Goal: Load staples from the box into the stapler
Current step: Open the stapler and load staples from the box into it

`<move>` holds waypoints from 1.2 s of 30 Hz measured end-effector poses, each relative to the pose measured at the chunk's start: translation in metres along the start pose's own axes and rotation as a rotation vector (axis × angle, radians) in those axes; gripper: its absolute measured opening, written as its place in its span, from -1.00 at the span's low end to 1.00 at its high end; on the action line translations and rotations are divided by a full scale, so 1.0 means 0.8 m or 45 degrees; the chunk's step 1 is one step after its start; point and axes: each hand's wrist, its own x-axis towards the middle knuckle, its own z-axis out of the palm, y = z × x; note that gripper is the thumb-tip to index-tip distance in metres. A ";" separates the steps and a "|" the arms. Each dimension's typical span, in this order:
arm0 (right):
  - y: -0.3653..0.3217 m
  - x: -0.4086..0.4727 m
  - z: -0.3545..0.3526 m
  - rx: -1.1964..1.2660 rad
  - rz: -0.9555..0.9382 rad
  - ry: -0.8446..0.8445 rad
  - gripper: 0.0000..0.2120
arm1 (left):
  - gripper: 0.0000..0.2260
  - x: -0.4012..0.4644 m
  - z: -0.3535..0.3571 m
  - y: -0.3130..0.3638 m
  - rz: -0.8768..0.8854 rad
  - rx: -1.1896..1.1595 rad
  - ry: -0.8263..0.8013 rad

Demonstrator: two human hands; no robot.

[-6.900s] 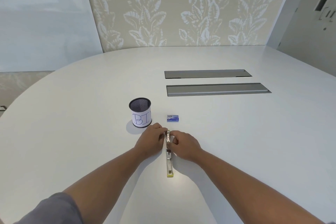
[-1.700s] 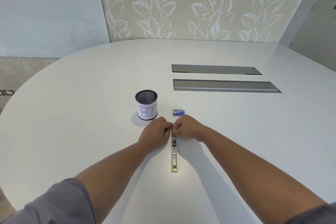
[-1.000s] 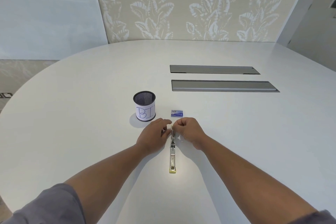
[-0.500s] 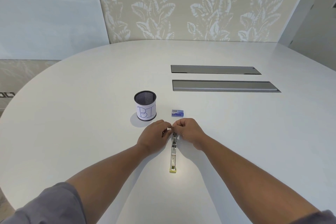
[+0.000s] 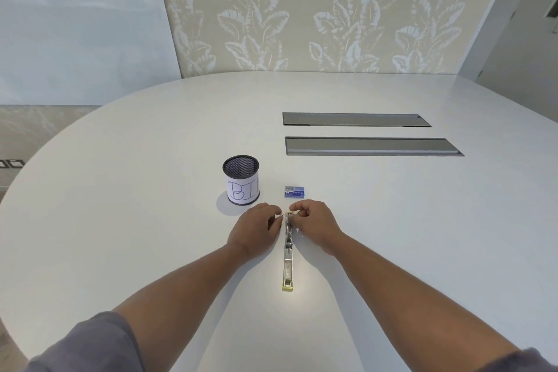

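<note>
Lengthwise, slim metal stapler (image 5: pixel 288 254) lies yellow-tipped.

A white oval table (image 5: pixel 120 190) has two grey panels (image 5: pixel 362 146) far right; leaf wallpaper (image 5: pixel 302 9) beyond, pale wall (image 5: pixel 75 24) far left.

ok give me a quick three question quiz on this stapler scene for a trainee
1. True or false: the blue staple box lies on the table beyond both hands, touched by neither.
2. Which end of the stapler do the left hand and right hand work at: A) the far end, B) the near yellow end, C) the middle?
3. Fill in: the mesh cup left of the box bears the handwritten letters ___.

Key: 1 true; 2 A; 3 BI (any further letters are turned out of sight).
</note>
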 end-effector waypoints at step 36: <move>0.005 0.002 0.000 -0.032 -0.010 0.005 -0.96 | -0.85 0.113 -0.114 0.056 0.058 0.234 -0.107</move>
